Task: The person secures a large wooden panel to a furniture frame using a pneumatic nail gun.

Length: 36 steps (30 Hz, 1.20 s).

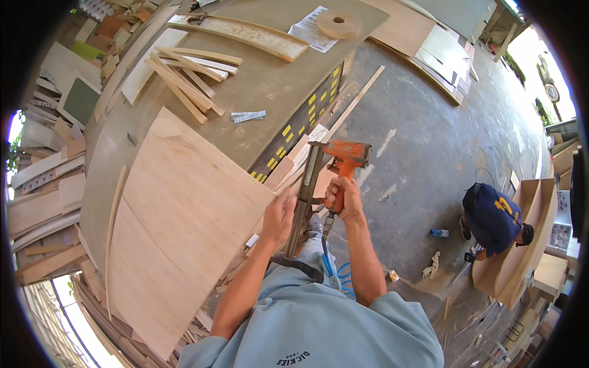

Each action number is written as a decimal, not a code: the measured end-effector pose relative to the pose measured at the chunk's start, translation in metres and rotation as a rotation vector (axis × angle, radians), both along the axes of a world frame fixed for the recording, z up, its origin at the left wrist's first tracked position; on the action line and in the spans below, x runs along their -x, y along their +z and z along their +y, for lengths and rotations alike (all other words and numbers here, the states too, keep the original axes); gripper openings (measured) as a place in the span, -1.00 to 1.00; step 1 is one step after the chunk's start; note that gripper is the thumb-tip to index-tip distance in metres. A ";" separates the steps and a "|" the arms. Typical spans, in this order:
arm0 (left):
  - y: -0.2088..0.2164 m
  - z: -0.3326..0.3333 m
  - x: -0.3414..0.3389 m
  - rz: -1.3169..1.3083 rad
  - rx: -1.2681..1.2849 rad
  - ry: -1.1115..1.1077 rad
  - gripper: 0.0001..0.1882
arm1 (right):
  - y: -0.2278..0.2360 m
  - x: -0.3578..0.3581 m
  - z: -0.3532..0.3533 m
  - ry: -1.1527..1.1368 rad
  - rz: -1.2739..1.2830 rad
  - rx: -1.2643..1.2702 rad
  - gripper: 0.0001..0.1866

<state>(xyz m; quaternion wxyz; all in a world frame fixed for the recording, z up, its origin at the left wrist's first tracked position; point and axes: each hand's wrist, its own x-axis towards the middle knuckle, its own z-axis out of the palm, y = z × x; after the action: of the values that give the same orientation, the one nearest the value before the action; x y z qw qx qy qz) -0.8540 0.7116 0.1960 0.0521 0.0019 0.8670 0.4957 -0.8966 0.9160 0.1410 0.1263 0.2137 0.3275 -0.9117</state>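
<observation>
My right hand (345, 197) is wrapped around the handle of an orange nail gun (348, 152), held upright in front of my body. Its long dark magazine (300, 208) runs down along the left side, and a coiled blue air hose (343, 276) hangs beneath the grip. Beside the magazine is my left hand (280, 214), fingers stretched out and nothing visible in them. Whether it touches the magazine I cannot tell. A large pale plywood sheet (190, 214) lies to the left, its corner close to that hand. Two silvery nail strips (248, 116) rest on the workbench (264, 86).
Several wood strips (190, 76), a curved trough-like panel (239, 34) and a tape roll (338, 24) on paper lie on the bench. At right, a person (494, 218) bends over a curved wooden piece (531, 239). A bottle (440, 233) and scraps litter the floor.
</observation>
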 end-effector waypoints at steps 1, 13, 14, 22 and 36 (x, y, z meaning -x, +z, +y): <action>-0.005 -0.013 -0.022 -0.063 0.027 -0.026 -0.52 | -0.010 0.000 0.006 -0.041 -0.039 0.063 -0.83; -0.049 -0.016 -0.009 -0.254 -0.228 0.210 -0.51 | -0.042 -0.011 0.038 -0.410 -0.158 0.283 -0.66; -0.048 -0.017 -0.002 -0.319 -0.369 0.248 -0.51 | -0.034 -0.011 0.037 -0.410 -0.144 0.283 -0.66; -0.020 0.021 0.000 -0.456 -0.696 0.319 -0.60 | -0.029 -0.012 0.052 -0.308 -0.042 0.289 -0.64; -0.007 0.000 -0.023 -0.538 -0.720 0.121 -0.79 | 0.000 -0.008 0.052 -0.218 -0.020 0.231 -0.56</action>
<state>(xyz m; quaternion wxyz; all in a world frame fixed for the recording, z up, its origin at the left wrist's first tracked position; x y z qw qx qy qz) -0.8309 0.7117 0.1889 0.2427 -0.1595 0.5934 0.7507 -0.8885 0.9680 0.1408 0.0538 0.2409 0.1940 -0.9495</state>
